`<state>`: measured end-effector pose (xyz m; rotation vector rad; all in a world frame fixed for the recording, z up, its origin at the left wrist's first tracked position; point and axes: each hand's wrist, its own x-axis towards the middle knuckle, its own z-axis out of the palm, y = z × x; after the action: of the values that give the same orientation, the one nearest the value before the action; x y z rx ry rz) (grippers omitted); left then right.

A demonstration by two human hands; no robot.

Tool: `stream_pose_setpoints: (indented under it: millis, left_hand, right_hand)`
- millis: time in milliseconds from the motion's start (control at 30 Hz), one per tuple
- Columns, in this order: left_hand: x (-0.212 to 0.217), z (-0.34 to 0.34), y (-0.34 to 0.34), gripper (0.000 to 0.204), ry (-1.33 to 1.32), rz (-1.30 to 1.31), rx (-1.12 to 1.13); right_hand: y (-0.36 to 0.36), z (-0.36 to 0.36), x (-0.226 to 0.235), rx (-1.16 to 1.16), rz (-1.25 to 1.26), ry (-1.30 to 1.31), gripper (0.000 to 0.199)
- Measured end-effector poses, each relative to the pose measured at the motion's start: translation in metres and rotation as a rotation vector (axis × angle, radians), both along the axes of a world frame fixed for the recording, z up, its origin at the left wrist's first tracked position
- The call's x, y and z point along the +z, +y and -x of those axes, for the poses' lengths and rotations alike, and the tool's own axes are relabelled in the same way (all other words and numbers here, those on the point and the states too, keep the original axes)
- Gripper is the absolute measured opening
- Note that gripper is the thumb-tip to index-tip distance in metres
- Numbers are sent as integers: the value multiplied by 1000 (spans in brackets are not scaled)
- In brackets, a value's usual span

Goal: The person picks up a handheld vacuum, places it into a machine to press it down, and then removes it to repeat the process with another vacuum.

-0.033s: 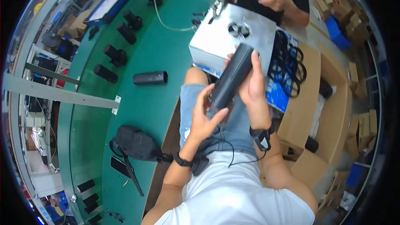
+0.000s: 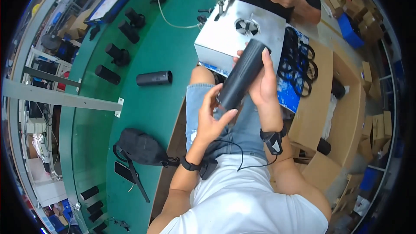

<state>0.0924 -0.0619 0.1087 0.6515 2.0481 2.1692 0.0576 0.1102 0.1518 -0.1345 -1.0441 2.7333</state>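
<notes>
Black cylinder seemingly unmoved in both hands.

black cylinder | matte, finely textured | tilted — upper end toward the grey box | held above the lap

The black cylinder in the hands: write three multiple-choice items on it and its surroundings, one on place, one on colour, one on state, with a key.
1. Where is the black cylinder?
A. on the green table
B. in both hands over the lap
C. in a cardboard box

2. What colour is the table?
A. green
B. red
C. white

3. How does the lone tube on the table rest?
A. upright
B. hanging
C. on its side

Key: B, the left hand and right hand grip it; A, its top is green; C, it lies flat.
</notes>
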Motion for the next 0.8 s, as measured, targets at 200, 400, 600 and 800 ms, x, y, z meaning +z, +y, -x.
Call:
stream_pose_setpoints:
  millis: [200, 400, 600, 800]
  left_hand:
    - [6, 3, 3, 50, -351, -285, -366]
    - [-12, 1, 5, 67, -618, -495, -698]
    - [-20, -12, 9, 65, -528, -334, -341]
    - [-75, -3, -2, 62, -547, -220, -495]
  right_hand:
    - [35, -26, -21, 187, 202, 376, 68]
    - [38, -39, -32, 249, 238, 529, 78]
    - [41, -54, -46, 211, 153, 384, 73]
    - [29, -68, -63, 117, 44, 209, 68]
